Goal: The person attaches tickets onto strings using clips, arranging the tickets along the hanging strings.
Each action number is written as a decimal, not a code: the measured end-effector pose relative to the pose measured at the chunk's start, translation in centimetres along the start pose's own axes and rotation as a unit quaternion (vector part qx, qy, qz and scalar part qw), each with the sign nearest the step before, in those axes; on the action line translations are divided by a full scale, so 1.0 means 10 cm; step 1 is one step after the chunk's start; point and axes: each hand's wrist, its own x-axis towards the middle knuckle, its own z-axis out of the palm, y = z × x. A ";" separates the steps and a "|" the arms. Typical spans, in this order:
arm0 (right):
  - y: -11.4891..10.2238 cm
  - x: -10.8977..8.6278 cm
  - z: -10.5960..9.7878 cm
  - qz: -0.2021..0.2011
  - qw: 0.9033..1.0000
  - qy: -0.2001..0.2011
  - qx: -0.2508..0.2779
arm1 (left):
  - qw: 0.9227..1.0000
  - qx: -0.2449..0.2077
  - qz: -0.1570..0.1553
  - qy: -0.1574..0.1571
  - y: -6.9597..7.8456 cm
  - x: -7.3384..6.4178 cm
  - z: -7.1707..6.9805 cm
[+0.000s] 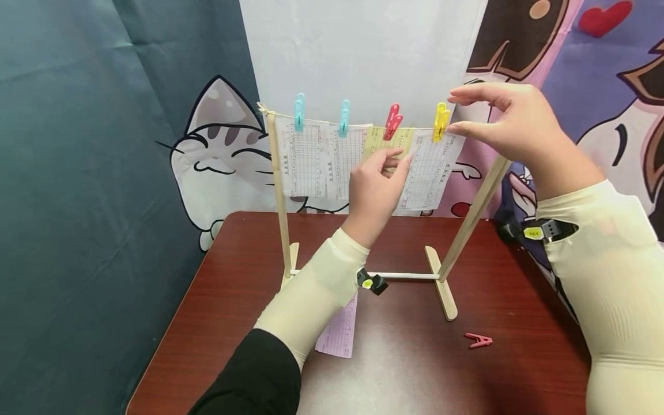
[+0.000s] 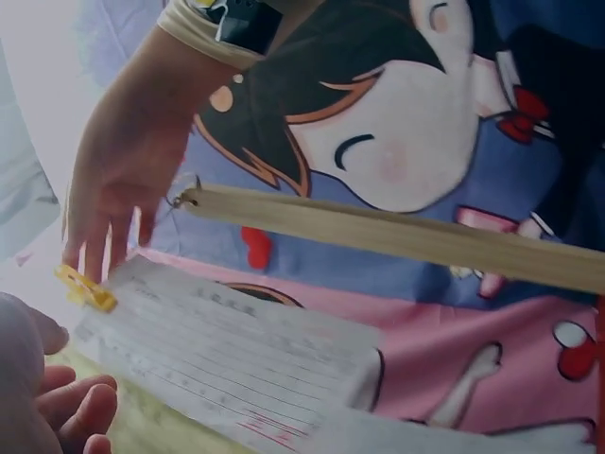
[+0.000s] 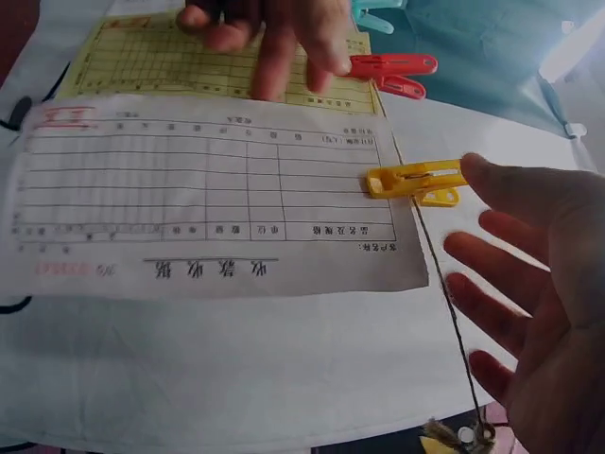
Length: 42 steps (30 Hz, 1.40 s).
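My right hand (image 1: 524, 124) is spread beside a yellow clothespin (image 1: 441, 122), its thumb tip right at the clothespin's end in the right wrist view. That clothespin (image 3: 406, 178) clips a white printed receipt slip (image 3: 208, 203) to a thin cord. My left hand (image 1: 374, 193) is in front of the hanging slips, fingers loosely bent with nothing between them. Behind it hangs a yellow slip (image 1: 376, 140) under a red clothespin (image 1: 392, 122). Farther left, two blue clothespins (image 1: 299, 112) hold white slips (image 1: 307, 161). In the left wrist view, the right hand (image 2: 123, 180) reaches toward the yellow clothespin.
The cord runs between two wooden posts (image 1: 476, 216) with flat feet (image 1: 442, 285) and a white crossbar (image 1: 407, 276). On the brown table (image 1: 218, 323) lie a purple slip (image 1: 339, 331), partly behind the left forearm, and a loose red clothespin (image 1: 479, 340). Cartoon-printed cloth hangs behind.
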 end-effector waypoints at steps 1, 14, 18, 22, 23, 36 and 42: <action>0.01 -0.05 0.01 -0.014 1.000 0.023 -0.006 | 1.000 0.005 0.014 0.002 -0.05 -0.06 -0.02; 0.99 -1.73 0.61 -0.072 0.995 0.073 0.016 | 0.992 0.102 -0.035 -0.062 -1.24 -1.62 -0.51; 1.62 -2.43 0.96 0.014 0.996 -0.082 0.000 | 0.975 0.140 -0.104 -0.137 -1.52 -1.99 -0.66; 1.97 -3.06 1.30 0.073 0.983 -0.165 0.037 | 0.955 0.167 -0.125 -0.213 -1.70 -2.21 -0.76; 2.00 -3.18 1.38 0.084 0.980 -0.175 0.049 | 0.950 0.171 -0.125 -0.230 -1.73 -2.24 -0.77; 1.90 -3.56 1.91 0.137 0.976 -0.163 0.037 | 0.894 0.265 -0.197 -0.302 -1.84 -2.41 -0.85; 1.95 -3.61 1.89 0.132 0.977 -0.145 0.085 | 0.885 0.306 -0.207 -0.284 -1.80 -2.42 -0.83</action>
